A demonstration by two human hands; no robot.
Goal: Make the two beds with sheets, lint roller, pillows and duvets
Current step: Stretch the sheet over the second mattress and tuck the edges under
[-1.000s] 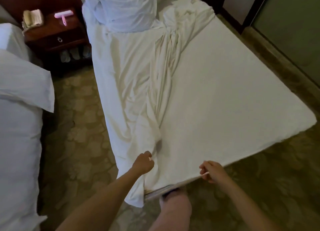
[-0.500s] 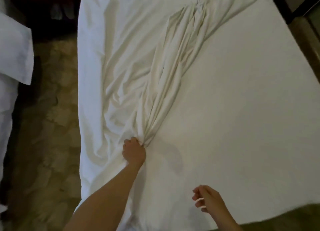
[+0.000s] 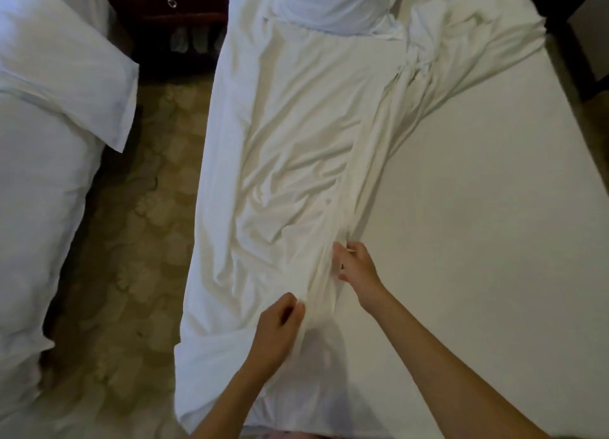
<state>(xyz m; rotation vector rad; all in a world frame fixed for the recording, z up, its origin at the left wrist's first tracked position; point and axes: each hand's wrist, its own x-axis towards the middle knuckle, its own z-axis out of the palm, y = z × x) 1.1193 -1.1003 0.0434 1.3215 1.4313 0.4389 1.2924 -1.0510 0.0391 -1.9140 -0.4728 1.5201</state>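
Note:
A white sheet (image 3: pixel 290 148) lies bunched and creased over the left half of the right-hand bed, whose bare mattress (image 3: pixel 487 208) shows on the right. My left hand (image 3: pixel 276 333) pinches a fold of the sheet near the foot of the bed. My right hand (image 3: pixel 357 267) grips the gathered ridge of the same sheet a little farther up. A white bundle of bedding (image 3: pixel 329 3) sits at the head of this bed. The second bed (image 3: pixel 43 181) at the left carries a white duvet and a pillow (image 3: pixel 66 66).
A dark wooden nightstand (image 3: pixel 171 6) stands between the two beds, with pale slippers (image 3: pixel 194 39) under it. Patterned carpet (image 3: pixel 138 241) fills the aisle between the beds. Dark furniture (image 3: pixel 580 26) borders the right bed's far right side.
My right hand has come up from the foot edge and taken hold of the gathered sheet. My left hand has shifted down toward the foot. The view has pulled back.

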